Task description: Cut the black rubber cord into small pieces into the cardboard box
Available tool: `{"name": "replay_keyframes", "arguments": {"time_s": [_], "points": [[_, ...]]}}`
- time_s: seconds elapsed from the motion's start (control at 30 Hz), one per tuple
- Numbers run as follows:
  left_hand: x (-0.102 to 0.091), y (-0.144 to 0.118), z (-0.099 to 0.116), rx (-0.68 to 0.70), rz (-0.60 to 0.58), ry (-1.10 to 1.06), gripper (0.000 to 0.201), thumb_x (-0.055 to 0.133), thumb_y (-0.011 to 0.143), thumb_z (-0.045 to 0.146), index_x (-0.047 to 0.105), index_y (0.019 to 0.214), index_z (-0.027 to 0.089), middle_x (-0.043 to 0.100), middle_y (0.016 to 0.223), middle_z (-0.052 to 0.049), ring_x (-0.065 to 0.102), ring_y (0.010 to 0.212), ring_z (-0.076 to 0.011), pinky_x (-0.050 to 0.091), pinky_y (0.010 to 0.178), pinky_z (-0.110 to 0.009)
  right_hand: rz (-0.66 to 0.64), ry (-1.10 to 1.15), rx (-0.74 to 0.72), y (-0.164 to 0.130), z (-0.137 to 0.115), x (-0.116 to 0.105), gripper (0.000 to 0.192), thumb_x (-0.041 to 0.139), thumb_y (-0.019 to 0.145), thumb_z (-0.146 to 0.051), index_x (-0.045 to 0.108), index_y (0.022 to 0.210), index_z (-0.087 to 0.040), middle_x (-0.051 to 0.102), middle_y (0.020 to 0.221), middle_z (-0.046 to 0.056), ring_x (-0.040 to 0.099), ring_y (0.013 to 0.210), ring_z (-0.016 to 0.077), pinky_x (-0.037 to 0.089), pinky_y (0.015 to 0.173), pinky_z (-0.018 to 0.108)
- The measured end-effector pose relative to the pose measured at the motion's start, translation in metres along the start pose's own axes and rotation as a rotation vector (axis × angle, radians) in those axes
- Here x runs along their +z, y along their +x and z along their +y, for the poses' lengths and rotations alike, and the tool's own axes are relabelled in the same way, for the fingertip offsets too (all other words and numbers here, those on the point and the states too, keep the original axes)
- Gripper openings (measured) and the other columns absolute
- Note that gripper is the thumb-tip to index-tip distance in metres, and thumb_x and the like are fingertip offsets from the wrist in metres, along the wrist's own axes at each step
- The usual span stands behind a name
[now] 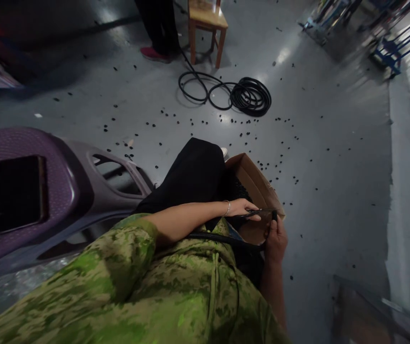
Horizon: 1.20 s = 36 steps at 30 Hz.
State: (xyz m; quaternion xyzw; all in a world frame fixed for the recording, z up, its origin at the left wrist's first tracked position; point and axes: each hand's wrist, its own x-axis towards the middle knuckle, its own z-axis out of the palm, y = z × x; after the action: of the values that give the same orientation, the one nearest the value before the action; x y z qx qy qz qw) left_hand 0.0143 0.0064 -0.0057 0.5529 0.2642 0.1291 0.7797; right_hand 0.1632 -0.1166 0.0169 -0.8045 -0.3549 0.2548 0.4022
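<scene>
**Hose end meets blade above the box**

A cardboard box (258,186) sits at the knees. Black corrugated hose (222,237) runs across the lap to the right hand (275,241), fingers clenched around its upturned end. The left hand (242,208) grips scissors (262,211), lying crosswise, touching that end.

Floor (315,157): smooth grey coating, glossy, with bright highlights. Box (258,184) at 6 o'clock of the coil: matt brown cardboard. Hose coil (250,97) at 12 o'clock: black, rubber-like, dull sheen. Chair (206,21): pale bare wood, matt. Plastic chair (65,186) at 9 o'clock: purple-grey moulded plastic, finely dotted, slightly glossy. Shirt (136,291): green camouflage cloth, matt. Bracelet (228,208): thin, shiny metal.
</scene>
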Motion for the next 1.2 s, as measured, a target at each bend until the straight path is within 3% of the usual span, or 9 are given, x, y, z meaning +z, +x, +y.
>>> {"name": "replay_keyframes", "arguments": {"time_s": [0.1, 0.23, 0.47, 0.83, 0.97, 1.2], "points": [[-0.002, 0.001, 0.0, 0.025, -0.117, -0.024, 0.061, 0.071, 0.06, 0.058, 0.068, 0.102, 0.015, 0.053, 0.064, 0.004, 0.045, 0.059, -0.0078, 0.034, 0.056, -0.019, 0.07, -0.212, -0.148, 0.002, -0.005, -0.007, 0.05, 0.043, 0.085, -0.052, 0.061, 0.116, -0.017, 0.064, 0.083, 0.006, 0.056, 0.069, 0.0159, 0.042, 0.066, 0.028], [-0.006, 0.002, 0.0, -0.03, -0.139, 0.0, 0.06, 0.068, 0.063, 0.06, 0.066, 0.107, 0.018, 0.053, 0.064, 0.004, 0.042, 0.052, -0.0055, 0.031, 0.049, -0.017, 0.104, -0.307, -0.215, 0.002, -0.008, -0.009, 0.045, 0.041, 0.087, -0.049, 0.062, 0.111, -0.017, 0.066, 0.097, 0.009, 0.059, 0.087, 0.0211, 0.042, 0.076, 0.031], [-0.007, -0.003, 0.008, -0.008, -0.225, -0.003, 0.055, 0.064, 0.07, 0.058, 0.064, 0.108, 0.019, 0.055, 0.064, 0.003, 0.037, 0.044, -0.0033, 0.027, 0.041, -0.017, 0.171, -0.243, -0.167, 0.002, -0.016, -0.006, 0.045, 0.042, 0.087, -0.049, 0.062, 0.109, -0.016, 0.067, 0.098, 0.01, 0.059, 0.086, 0.0206, 0.042, 0.074, 0.03], [-0.007, -0.002, 0.008, -0.002, -0.243, 0.021, 0.047, 0.06, 0.075, 0.056, 0.064, 0.101, 0.017, 0.057, 0.066, 0.002, 0.036, 0.043, -0.0029, 0.026, 0.041, -0.018, 0.117, -0.288, -0.214, 0.003, -0.015, -0.006, 0.046, 0.039, 0.089, -0.05, 0.062, 0.112, -0.018, 0.066, 0.106, 0.011, 0.059, 0.094, 0.0223, 0.043, 0.082, 0.033], [-0.006, -0.001, 0.008, -0.066, -0.272, -0.033, 0.053, 0.06, 0.073, 0.059, 0.063, 0.104, 0.017, 0.058, 0.067, 0.001, 0.036, 0.043, -0.0035, 0.026, 0.04, -0.018, 0.14, -0.331, -0.184, 0.004, -0.018, -0.005, 0.049, 0.036, 0.089, -0.053, 0.061, 0.113, -0.018, 0.066, 0.103, 0.011, 0.06, 0.09, 0.0214, 0.044, 0.078, 0.032], [-0.009, -0.003, 0.014, -0.112, -0.311, -0.116, 0.069, 0.06, 0.069, 0.066, 0.058, 0.117, 0.017, 0.059, 0.07, 0.001, 0.039, 0.048, -0.0046, 0.031, 0.04, -0.017, 0.052, -0.473, -0.267, 0.012, -0.023, -0.012, 0.05, 0.033, 0.089, -0.052, 0.062, 0.108, -0.016, 0.067, 0.094, 0.011, 0.06, 0.083, 0.0214, 0.042, 0.073, 0.03]]}}
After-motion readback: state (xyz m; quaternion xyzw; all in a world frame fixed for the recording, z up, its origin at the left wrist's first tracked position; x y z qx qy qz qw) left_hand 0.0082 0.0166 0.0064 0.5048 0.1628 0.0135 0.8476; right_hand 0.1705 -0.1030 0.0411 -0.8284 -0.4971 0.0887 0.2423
